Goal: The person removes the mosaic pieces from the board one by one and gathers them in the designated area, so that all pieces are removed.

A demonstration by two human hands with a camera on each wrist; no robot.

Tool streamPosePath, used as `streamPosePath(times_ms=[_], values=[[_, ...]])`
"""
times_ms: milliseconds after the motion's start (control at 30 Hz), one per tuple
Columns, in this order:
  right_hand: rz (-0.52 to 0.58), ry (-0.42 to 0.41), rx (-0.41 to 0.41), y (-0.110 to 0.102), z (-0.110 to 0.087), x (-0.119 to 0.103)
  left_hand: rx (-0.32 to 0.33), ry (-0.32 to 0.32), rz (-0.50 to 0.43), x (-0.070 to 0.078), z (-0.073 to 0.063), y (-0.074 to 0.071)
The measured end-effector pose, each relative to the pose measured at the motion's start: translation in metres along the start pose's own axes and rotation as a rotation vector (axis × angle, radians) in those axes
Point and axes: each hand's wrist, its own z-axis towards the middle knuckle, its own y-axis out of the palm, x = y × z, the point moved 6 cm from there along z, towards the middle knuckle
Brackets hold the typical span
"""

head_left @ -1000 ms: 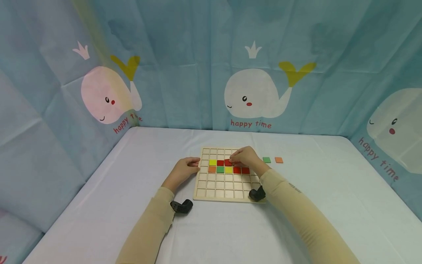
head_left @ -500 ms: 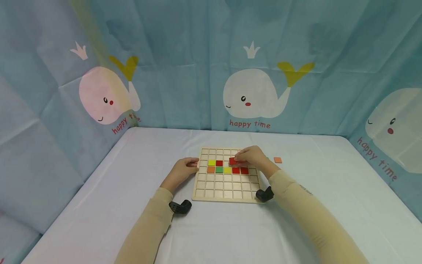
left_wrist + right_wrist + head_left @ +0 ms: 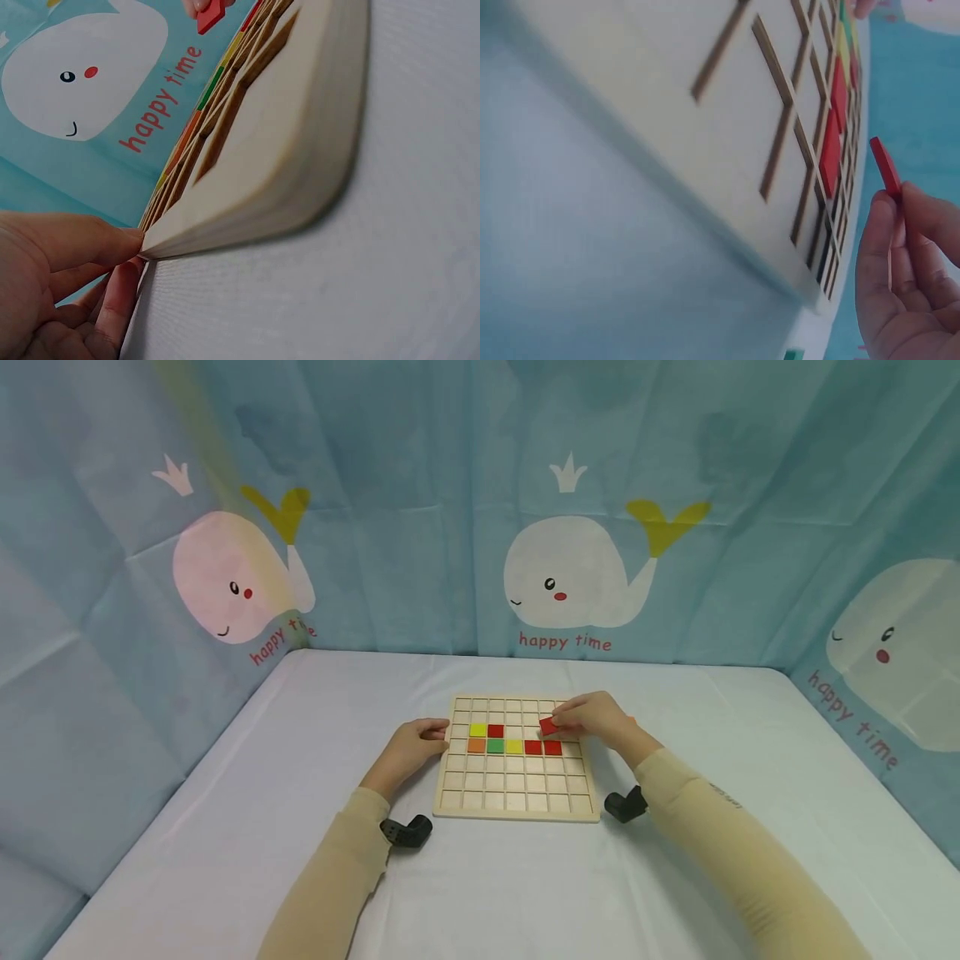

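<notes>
A wooden grid board [image 3: 516, 817] lies on the white table. My left hand [image 3: 408, 750] grips its left edge, fingertips right at the rim in the left wrist view. Between thumb and fingers of my right hand [image 3: 598, 722] is a red square tile [image 3: 549, 727], pinched by one edge and tilted over the board's right side; the right wrist view shows it raised above the surface. In the board's upper row sit a yellow tile [image 3: 477, 730] and a red tile [image 3: 496, 731]. Below them run an orange tile [image 3: 476, 746], a green tile [image 3: 495, 746], a yellow tile [image 3: 513, 747] and two red tiles [image 3: 543, 747].
Beyond the board's right side, an orange tile [image 3: 632, 720] on the table is mostly hidden by my right hand. A green piece [image 3: 793, 354] shows at the bottom of the right wrist view. A blue whale-print curtain [image 3: 405, 568] stands behind the table.
My right hand has lifted the red tile from beside the upper red one and carried it to the right, baring that cell. The left hand keeps its hold on the board.
</notes>
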Motion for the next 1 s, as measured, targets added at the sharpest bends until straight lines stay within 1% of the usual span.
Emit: streamPosePath(times_ms=[133, 367, 567, 700, 833, 1000], values=[[-0.037, 0.004, 0.015, -0.010, -0.001, 0.002, 0.002, -0.001, -0.002, 0.001, 0.000, -0.001], [0.006, 0.007, 0.008, -0.022, -0.003, 0.014, -0.004, 0.002, -0.005, 0.002, -0.001, -0.001], [-0.010, 0.009, 0.026, -0.032, -0.005, 0.023, -0.006, 0.004, -0.006, 0.000, 0.000, -0.001], [-0.004, 0.005, 0.032, -0.039, -0.005, 0.025, -0.003, 0.002, -0.003, -0.001, 0.000, -0.001], [-0.007, 0.004, 0.019, -0.044, -0.006, 0.025, -0.005, 0.006, -0.010, 0.000, 0.000, -0.001], [0.050, 0.015, 0.009, -0.051, -0.007, 0.024, -0.012, 0.014, -0.013, 0.001, -0.001, -0.001]])
